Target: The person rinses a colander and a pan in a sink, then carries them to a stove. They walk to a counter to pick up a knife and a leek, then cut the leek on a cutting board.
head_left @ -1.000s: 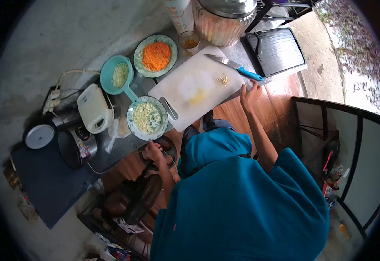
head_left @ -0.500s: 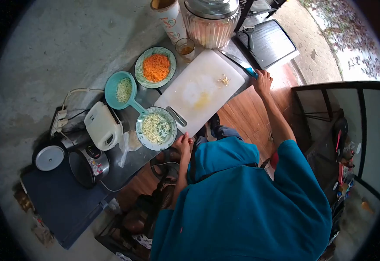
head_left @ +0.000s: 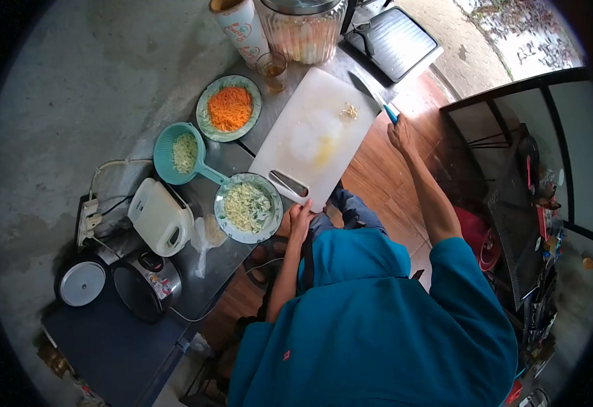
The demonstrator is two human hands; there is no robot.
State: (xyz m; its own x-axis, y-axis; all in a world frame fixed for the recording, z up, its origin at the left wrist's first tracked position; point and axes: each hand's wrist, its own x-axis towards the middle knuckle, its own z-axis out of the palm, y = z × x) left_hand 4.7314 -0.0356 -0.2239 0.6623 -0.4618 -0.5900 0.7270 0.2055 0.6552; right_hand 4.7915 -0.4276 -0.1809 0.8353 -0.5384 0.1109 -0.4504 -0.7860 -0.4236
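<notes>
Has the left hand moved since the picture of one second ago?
Yes. Judged against the pale-shreds plate, the left hand has gone from below it in the picture to its right, at the lower edge of the board.

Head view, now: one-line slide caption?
Right hand holds a blue-handled knife; left hand rests at the near end of a white cutting board.

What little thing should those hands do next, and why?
Maybe sweep the little scraps together with the knife: the right hand grips its handle, the left hand is at the cutting board's near end, and the scraps lie loose on top.
</notes>
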